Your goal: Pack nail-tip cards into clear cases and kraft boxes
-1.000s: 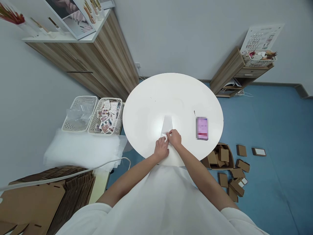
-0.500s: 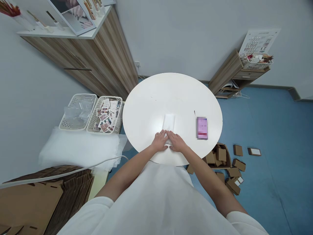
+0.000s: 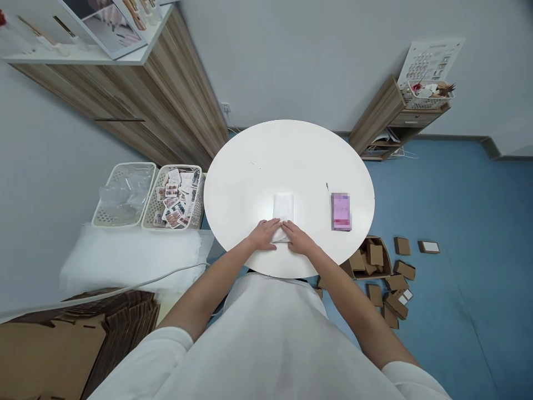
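A small flat rectangular white packet [image 3: 283, 205], perhaps a folded sheet, lies near the front of the round white table [image 3: 287, 150]. My left hand [image 3: 263, 235] rests on its lower left side, fingers stretched out flat. From the other side my right hand [image 3: 298, 239] presses on the lower right part, its fingers also extended. The fingertips of both hands nearly meet over the packet's middle. To the right on the tabletop is a purple rectangular item [image 3: 341, 211], blurred into blocks.
Left of the table stand a white basket of printed cards [image 3: 175, 203], a basket of clear bags [image 3: 125, 194] and a stack of white translucent sheets [image 3: 129, 258]. Flat cardboard [image 3: 50, 355] is piled below. Small brown boxes [image 3: 395, 282] lie on the blue floor at right.
My left hand has slid slightly outward, leaving more of the packet's lower edge showing between the hands. The packet looks straighter. The whole view has shifted a little.
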`<state>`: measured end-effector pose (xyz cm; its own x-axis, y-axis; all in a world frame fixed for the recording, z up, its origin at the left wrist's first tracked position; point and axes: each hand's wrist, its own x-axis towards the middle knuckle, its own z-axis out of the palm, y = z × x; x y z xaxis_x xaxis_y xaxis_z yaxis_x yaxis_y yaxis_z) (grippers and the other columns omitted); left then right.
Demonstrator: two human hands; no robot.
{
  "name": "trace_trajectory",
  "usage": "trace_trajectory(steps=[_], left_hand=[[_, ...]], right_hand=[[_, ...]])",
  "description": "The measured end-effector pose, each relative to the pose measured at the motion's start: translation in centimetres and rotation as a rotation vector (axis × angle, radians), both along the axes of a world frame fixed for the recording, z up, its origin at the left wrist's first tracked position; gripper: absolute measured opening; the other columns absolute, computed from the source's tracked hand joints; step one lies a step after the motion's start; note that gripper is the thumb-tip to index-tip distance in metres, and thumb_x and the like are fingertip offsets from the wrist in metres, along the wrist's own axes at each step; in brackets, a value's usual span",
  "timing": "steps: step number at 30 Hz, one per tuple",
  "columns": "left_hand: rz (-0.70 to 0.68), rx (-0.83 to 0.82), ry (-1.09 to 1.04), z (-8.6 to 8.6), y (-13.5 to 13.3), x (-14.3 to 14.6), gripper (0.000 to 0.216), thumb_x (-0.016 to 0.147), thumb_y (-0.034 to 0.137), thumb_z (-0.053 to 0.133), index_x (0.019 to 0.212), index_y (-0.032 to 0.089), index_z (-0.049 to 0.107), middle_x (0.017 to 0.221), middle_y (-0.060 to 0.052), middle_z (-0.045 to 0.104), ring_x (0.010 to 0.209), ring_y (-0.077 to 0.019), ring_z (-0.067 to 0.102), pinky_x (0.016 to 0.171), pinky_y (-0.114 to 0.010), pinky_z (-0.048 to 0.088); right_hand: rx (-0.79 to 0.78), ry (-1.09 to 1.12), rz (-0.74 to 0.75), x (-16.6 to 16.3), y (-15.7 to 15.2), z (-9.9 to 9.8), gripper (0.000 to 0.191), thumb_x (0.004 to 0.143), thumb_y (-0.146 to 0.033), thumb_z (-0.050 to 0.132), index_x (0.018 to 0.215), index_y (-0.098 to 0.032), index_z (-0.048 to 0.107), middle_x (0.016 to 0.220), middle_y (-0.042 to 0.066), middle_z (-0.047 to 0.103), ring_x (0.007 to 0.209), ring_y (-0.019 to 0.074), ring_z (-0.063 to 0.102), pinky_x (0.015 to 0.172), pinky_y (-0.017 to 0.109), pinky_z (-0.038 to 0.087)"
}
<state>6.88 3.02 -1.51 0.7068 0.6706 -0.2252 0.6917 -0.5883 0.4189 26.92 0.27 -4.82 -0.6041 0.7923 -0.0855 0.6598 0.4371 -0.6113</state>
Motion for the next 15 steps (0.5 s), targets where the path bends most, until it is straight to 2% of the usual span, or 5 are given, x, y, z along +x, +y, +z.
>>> trace_trajectory(steps=[4, 7, 9, 12, 15], left_hand=[[-0.004, -0.027, -0.025, 0.0, -1.9, 0.1, 0.076, 0.061, 0.039, 0.065, 0.127, 0.019, 0.033, 0.132, -0.012, 0.04, 0.119, -0.0284, 0.036, 0.097, -0.042, 0.025], [-0.007, -0.064, -0.059, -0.2, -4.4, -0.2, 0.06, 0.066, 0.026, 0.06, 0.122, 0.019, 0.039, 0.122, -0.011, 0.048, 0.112, -0.0266, 0.043, 0.093, -0.039, 0.03], [0.013, -0.081, -0.104, -0.3, -5.7, -0.3, 0.059, 0.064, 0.017, 0.057, 0.121, 0.02, 0.04, 0.121, -0.01, 0.049, 0.111, -0.025, 0.044, 0.092, -0.037, 0.032], [0.075, -0.126, -0.152, -0.2, -6.4, -0.2, 0.059, 0.062, 0.014, 0.056, 0.119, 0.021, 0.042, 0.12, -0.009, 0.049, 0.111, -0.0245, 0.045, 0.092, -0.036, 0.034], [0.146, -0.208, -0.179, 0.1, -5.7, 0.0, 0.05, 0.065, 0.018, 0.055, 0.114, 0.022, 0.047, 0.113, -0.007, 0.055, 0.105, -0.0247, 0.049, 0.09, -0.037, 0.036]], right_hand=[[-0.055, 0.033, 0.015, 0.3, -2.2, 0.7, 0.076, 0.065, -0.012, 0.051, 0.136, -0.013, 0.025, 0.14, 0.014, 0.03, 0.13, 0.0284, 0.023, 0.104, 0.047, 0.027], [-0.111, 0.058, 0.051, 0.5, -4.6, 1.4, 0.076, 0.065, -0.018, 0.055, 0.136, -0.012, 0.026, 0.139, 0.014, 0.031, 0.128, 0.0276, 0.026, 0.104, 0.045, 0.028], [-0.142, 0.071, 0.078, 0.7, -5.8, 1.8, 0.08, 0.065, -0.023, 0.057, 0.137, -0.014, 0.022, 0.14, 0.014, 0.028, 0.129, 0.0269, 0.024, 0.104, 0.044, 0.028], [-0.156, 0.056, 0.091, 1.1, -6.0, 2.1, 0.079, 0.066, -0.02, 0.056, 0.137, -0.018, 0.022, 0.141, 0.011, 0.028, 0.128, 0.0264, 0.026, 0.102, 0.045, 0.029], [-0.131, 0.045, 0.018, 1.1, -4.8, 2.0, 0.065, 0.066, -0.01, 0.05, 0.129, -0.021, 0.038, 0.135, 0.01, 0.036, 0.122, 0.0261, 0.034, 0.097, 0.046, 0.032]])
